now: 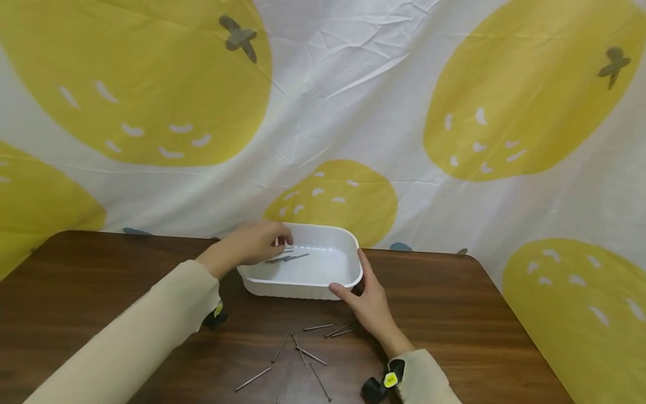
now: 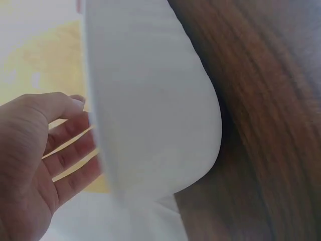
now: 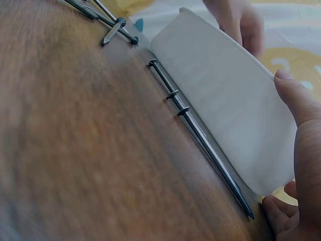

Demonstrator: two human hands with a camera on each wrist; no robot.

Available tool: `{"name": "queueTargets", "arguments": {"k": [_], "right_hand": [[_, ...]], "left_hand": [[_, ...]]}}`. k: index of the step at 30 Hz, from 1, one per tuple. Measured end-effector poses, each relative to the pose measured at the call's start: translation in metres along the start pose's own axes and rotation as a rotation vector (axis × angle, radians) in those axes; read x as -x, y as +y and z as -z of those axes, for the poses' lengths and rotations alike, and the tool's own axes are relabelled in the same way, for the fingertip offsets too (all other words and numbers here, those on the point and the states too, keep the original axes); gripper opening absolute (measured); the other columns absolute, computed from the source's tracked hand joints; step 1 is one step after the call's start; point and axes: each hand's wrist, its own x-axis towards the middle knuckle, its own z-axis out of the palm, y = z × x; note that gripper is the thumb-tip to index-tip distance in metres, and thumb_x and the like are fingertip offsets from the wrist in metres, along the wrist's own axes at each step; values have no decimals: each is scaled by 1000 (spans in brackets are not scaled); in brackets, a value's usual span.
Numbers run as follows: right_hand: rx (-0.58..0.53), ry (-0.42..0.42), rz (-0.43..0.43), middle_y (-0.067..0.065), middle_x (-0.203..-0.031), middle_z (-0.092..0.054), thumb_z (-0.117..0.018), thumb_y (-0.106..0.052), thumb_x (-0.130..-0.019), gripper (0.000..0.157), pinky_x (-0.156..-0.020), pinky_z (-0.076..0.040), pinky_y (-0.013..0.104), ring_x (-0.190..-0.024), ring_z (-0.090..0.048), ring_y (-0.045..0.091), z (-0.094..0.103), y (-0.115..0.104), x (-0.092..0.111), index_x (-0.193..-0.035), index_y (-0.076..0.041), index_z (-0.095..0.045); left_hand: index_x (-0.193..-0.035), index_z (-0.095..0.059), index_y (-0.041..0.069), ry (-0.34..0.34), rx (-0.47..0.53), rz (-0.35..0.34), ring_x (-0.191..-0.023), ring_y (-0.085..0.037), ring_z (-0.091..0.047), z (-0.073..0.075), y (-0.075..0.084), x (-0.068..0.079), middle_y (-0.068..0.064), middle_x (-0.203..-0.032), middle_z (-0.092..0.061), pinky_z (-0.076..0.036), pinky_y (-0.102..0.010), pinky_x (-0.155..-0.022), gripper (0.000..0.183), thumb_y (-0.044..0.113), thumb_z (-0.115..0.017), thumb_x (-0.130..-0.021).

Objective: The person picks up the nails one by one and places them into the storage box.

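Observation:
A white rectangular dish (image 1: 290,291) with rounded corners stands toward the back of the table. Inside it, at the left, lie several nails (image 1: 298,257). My left hand (image 1: 254,242) is over the dish's left end, fingers bent loosely above those nails. The left wrist view shows its fingers (image 2: 67,158) apart and relaxed, their tips partly hidden by the dish wall. My right hand (image 1: 372,303) grips the dish's right front corner, thumb on the rim and fingers around the outer side. More steel nails (image 1: 311,357) are scattered on the table in front of the dish.
The brown wooden table (image 1: 444,320) ends just behind the dish. A white cloth (image 1: 348,106) with big yellow fruit prints hangs behind it. A black wrist device (image 1: 375,387) sits at my right cuff, another (image 1: 216,318) under my left.

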Motion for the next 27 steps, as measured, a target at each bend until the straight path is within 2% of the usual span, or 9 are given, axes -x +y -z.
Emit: {"name": "queueTargets", "arguments": {"k": [4,7,13,18,22,27], "right_hand": [[11,8,4,15,-161,-39,-80,-27,-86,97,-111,-44,52,-136,-53,33,1,1,-1,-162,-19,-22],[16,11,2,13,-160,-40,-81,-28,-85,97,-110,-44,51,-136,-54,32,1,1,-1,-162,-21,-22],[19,3,7,14,-160,-41,-80,-27,-87,95,-110,-45,52,-136,-54,34,-1,1,-1,-162,-21,-22],[11,0,18,14,-160,-40,-79,-27,-87,94,-110,-45,52,-136,-54,34,-2,1,-1,-162,-20,-23],[14,-2,16,14,-160,-40,-79,-27,-87,94,-109,-46,52,-135,-55,34,-3,0,0,-162,-20,-23],[22,-2,12,13,-161,-39,-80,-27,-86,96,-109,-46,51,-136,-54,33,-3,-1,-2,-162,-21,-22]], "left_hand": [[-102,-75,11,113,-27,-111,-75,-12,-59,7,7,22,-2,-94,-72,-50,-28,-68,16,8,-65,-90],[-101,-75,11,189,-50,-143,-76,-14,-61,7,9,39,-2,-92,-70,-50,-27,-68,15,7,-67,-89],[-103,-75,11,256,-10,-65,-79,-11,-64,0,17,73,4,-89,-69,-52,-27,-69,14,10,-68,-91],[-103,-74,15,302,50,-10,-80,-8,-64,-14,25,95,7,-89,-69,-52,-26,-69,13,13,-70,-91],[-101,-74,16,298,73,18,-80,-8,-64,-19,30,107,10,-88,-68,-52,-25,-70,10,15,-71,-91],[-101,-74,17,267,73,30,-80,-8,-65,-15,35,114,11,-89,-69,-52,-26,-71,10,17,-71,-92]]}}
